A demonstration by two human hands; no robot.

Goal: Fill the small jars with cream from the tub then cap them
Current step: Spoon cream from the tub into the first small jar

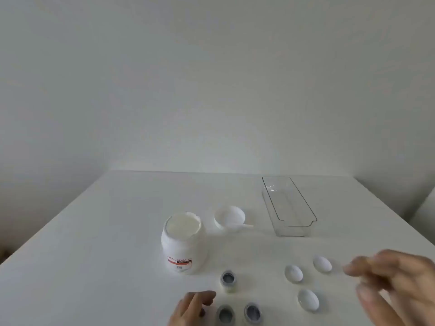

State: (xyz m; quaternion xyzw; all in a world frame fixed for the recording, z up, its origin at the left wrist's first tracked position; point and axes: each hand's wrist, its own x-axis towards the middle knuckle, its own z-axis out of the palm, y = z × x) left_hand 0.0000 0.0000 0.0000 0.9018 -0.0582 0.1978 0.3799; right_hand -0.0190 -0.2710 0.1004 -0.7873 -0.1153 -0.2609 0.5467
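A white tub of cream [182,241] stands open on the white table, full to the brim. Its lid [229,217] lies upside down behind it with a small white spatula [244,225] across it. Three small open jars sit near the front edge: one [228,280] ahead, two [225,315] [253,313] closer to me. Three white caps [293,273] [322,264] [308,300] lie to their right. My left hand [191,308] rests just left of the near jars, fingers curled, holding nothing. My right hand [395,283] hovers blurred right of the caps, fingers spread.
A clear plastic tray [306,214] stands at the back right of the table [94,243]. A plain white wall rises behind the table's far edge.
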